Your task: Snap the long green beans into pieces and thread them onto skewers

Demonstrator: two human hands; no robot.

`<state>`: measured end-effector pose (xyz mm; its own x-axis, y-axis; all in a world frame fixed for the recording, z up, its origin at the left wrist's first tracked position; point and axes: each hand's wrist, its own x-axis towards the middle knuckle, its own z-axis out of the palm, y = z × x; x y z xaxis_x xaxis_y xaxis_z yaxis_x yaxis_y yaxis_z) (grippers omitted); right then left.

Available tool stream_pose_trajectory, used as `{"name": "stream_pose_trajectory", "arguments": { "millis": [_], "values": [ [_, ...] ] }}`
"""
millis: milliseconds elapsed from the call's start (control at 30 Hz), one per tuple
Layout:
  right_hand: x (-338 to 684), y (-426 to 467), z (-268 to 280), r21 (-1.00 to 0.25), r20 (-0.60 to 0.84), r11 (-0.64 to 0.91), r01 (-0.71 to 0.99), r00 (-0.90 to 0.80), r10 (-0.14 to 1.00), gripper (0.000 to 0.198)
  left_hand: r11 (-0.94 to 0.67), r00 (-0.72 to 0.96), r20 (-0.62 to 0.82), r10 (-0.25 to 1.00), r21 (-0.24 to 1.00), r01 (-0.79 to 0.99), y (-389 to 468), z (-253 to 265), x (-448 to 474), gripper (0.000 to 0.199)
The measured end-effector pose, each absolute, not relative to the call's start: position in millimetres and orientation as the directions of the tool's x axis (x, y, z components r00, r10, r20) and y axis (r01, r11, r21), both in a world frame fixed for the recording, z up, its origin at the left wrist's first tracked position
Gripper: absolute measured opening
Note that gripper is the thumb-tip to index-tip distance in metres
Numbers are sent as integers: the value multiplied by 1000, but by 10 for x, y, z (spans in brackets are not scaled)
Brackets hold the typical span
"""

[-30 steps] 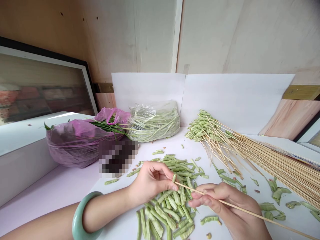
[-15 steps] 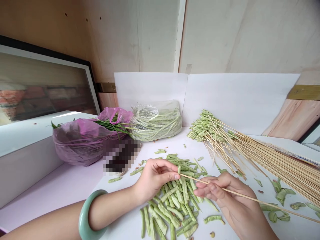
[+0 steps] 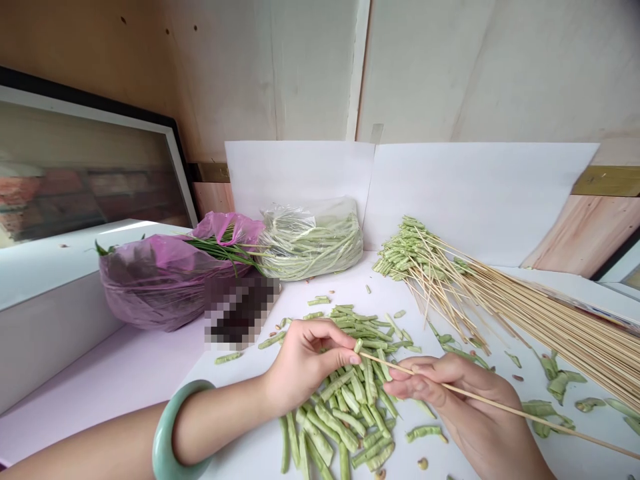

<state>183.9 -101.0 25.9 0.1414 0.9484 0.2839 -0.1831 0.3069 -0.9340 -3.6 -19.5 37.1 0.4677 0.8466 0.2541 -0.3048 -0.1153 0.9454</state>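
Between the thumb and fingers of my left hand point(image 3: 313, 363) is pinched a short green bean piece point(image 3: 358, 345), mostly hidden by the fingers. A thin bamboo skewer point(image 3: 505, 398) runs from that piece out to the right edge of the view. My right hand point(image 3: 460, 400) is closed around the skewer a short way behind its tip, which meets the bean piece; how deep it goes in, I cannot tell. Below both hands lies a loose pile of cut green bean pieces point(image 3: 345, 417) on white paper. A pale green bangle point(image 3: 167, 427) circles my left wrist.
Skewers loaded with bean pieces point(image 3: 410, 250) lie at the back right, beside a long bundle of bare skewers point(image 3: 545, 307). A clear bag of long beans point(image 3: 315, 243) and a purple bag of greens point(image 3: 155, 287) stand at the back left. Bean scraps point(image 3: 560, 383) lie at the right.
The view has shifted slightly. Both hands keep the same grip, and the bean piece at the skewer's tip is tilted a little more to the right.
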Motion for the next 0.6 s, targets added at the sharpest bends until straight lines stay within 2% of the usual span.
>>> {"name": "stream_pose_trajectory", "arguments": {
  "millis": [100,267,500,600],
  "values": [
    [1852,-1019,242,-935,307,320,-152,105,946,11,-170,492,295,819,944,-283,-184,371,-44,16],
    [1748,-1059,272,-926,294,330,-182,198,935,13,-277,498,361,789,931,-236,-185,367,-52,17],
    [1724,-1045,210,-906,373,377,-195,55,926,8,-351,552,391,737,919,-182,-243,358,-57,14],
    [1684,-1060,211,-913,347,358,-197,91,933,8,-387,574,406,711,908,-163,-264,355,-59,16]
  ]
}}
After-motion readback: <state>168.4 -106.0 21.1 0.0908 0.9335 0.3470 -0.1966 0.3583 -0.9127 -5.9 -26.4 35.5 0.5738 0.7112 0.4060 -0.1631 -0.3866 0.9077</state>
